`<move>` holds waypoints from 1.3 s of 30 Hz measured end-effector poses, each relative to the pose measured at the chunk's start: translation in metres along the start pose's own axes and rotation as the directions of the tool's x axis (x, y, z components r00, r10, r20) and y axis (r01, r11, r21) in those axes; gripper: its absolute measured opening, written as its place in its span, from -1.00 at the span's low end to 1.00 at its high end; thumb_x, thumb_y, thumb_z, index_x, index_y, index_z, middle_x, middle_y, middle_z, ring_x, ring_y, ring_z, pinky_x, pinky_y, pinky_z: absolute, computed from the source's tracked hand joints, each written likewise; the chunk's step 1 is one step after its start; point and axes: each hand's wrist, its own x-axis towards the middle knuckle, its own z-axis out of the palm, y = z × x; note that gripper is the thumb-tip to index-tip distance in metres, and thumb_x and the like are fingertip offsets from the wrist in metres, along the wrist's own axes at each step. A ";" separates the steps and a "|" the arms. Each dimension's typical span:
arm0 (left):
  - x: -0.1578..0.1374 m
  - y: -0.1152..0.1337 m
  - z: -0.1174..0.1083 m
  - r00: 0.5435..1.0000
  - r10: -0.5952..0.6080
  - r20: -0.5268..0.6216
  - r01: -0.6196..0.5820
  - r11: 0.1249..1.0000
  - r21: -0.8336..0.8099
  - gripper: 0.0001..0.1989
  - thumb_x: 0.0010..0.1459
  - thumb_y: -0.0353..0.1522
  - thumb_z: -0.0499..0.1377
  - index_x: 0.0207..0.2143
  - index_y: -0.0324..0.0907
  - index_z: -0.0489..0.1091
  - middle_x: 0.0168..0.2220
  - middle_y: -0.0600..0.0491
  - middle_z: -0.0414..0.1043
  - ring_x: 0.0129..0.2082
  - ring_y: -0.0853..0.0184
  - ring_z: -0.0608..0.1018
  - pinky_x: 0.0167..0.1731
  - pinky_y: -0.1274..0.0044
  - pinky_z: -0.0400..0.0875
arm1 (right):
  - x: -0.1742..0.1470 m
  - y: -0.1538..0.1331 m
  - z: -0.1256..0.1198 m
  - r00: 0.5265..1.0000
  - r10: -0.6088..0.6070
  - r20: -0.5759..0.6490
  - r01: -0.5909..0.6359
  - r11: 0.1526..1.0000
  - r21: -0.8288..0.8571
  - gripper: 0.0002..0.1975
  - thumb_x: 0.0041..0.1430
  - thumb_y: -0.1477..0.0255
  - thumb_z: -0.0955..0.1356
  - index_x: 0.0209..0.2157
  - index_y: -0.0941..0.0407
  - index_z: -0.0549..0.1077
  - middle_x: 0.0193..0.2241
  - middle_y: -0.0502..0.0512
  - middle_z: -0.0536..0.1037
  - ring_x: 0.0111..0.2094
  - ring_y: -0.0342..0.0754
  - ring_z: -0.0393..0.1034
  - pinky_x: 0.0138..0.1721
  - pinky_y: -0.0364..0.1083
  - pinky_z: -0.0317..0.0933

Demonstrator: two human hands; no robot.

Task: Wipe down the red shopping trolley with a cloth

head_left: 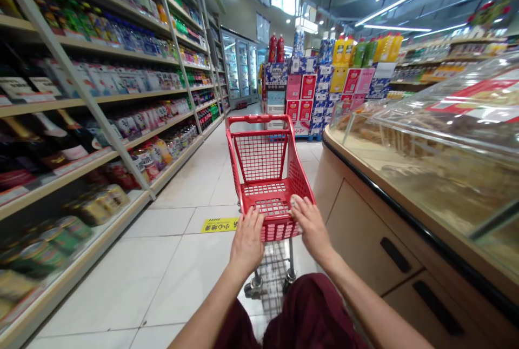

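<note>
A red plastic shopping cart with a grid-like basket stands right in front of me; no goods show inside it. My left hand lies over the left end of its near rim, fingers together and pointing forward. At the right corner, my right hand is closed over the rim. Something small and whitish shows by the right fingertips, too indistinct to name. Below the basket, the cart's wheels show on the tiled floor. The undersides of both hands are hidden.
Tall shelves of bottles, cans and packs line the left. A glass-covered counter runs close along the right. Ahead stand stacked cartons with juice bottles on top. Glass-door coolers are farther back. A yellow sticker marks the floor.
</note>
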 end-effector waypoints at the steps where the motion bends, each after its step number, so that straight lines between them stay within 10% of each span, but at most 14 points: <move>1: -0.001 0.002 0.000 1.000 -0.003 0.007 0.002 1.000 0.019 -0.39 -0.11 -0.53 -0.01 0.08 -0.26 0.08 0.17 -0.04 0.03 0.19 0.23 0.00 0.15 0.32 -0.08 | 0.000 0.005 -0.002 0.999 0.050 -0.018 -0.050 0.998 -0.031 -0.63 0.14 0.63 0.12 -0.09 0.10 0.36 0.05 0.19 0.27 0.16 0.06 -0.08 0.02 0.22 0.01; 9: -0.006 0.007 -0.002 0.996 -0.067 0.053 0.060 0.991 0.116 -0.32 -0.09 -0.43 0.03 0.14 -0.26 -0.04 0.21 -0.06 -0.13 0.21 0.19 -0.10 0.14 0.30 -0.09 | -0.002 -0.015 0.005 0.995 -0.104 0.009 0.102 0.990 0.092 -0.61 0.14 0.61 0.13 -0.01 0.08 0.29 0.09 0.14 0.22 0.17 -0.02 -0.11 0.06 0.14 0.01; 14: -0.006 0.009 -0.003 0.995 -0.076 0.072 0.067 0.991 0.118 -0.29 -0.11 -0.44 0.03 0.15 -0.27 -0.08 0.22 -0.09 -0.15 0.21 0.17 -0.12 0.13 0.28 -0.09 | -0.004 0.007 -0.004 0.989 0.110 -0.103 -0.107 0.994 0.033 -0.53 0.09 0.68 0.10 0.00 0.08 0.29 0.09 0.17 0.21 0.17 0.01 -0.10 0.05 0.19 -0.01; 20: -0.006 0.014 -0.004 0.994 -0.087 0.070 0.078 0.989 0.122 -0.32 -0.09 -0.44 0.02 0.14 -0.26 -0.05 0.21 -0.09 -0.13 0.20 0.18 -0.10 0.14 0.28 -0.10 | -0.004 -0.020 0.008 0.998 -0.056 -0.036 0.061 0.986 0.152 -0.55 0.09 0.67 0.12 -0.01 0.09 0.30 0.08 0.16 0.23 0.16 -0.02 -0.07 0.08 0.16 -0.01; 30: -0.004 0.019 -0.003 0.990 -0.089 0.113 0.082 0.994 0.069 -0.31 -0.08 -0.44 0.00 0.16 -0.28 -0.10 0.22 -0.10 -0.20 0.21 0.19 -0.15 0.13 0.27 -0.12 | -0.003 0.008 -0.019 0.994 0.100 0.036 -0.106 0.972 0.208 -0.50 0.01 0.66 0.12 -0.01 0.11 0.30 0.08 0.14 0.23 0.07 -0.06 0.13 0.03 0.01 0.11; 39: 0.001 0.021 -0.007 0.985 -0.072 0.158 0.064 0.996 0.055 -0.34 -0.05 -0.42 0.00 0.15 -0.27 -0.07 0.22 -0.08 -0.17 0.21 0.19 -0.10 0.14 0.27 -0.14 | 0.006 0.022 -0.018 0.984 -0.012 0.177 0.056 0.968 -0.245 -0.59 -0.03 0.41 0.30 -0.08 0.17 0.32 0.02 0.30 0.29 0.05 0.18 0.11 0.01 0.24 -0.06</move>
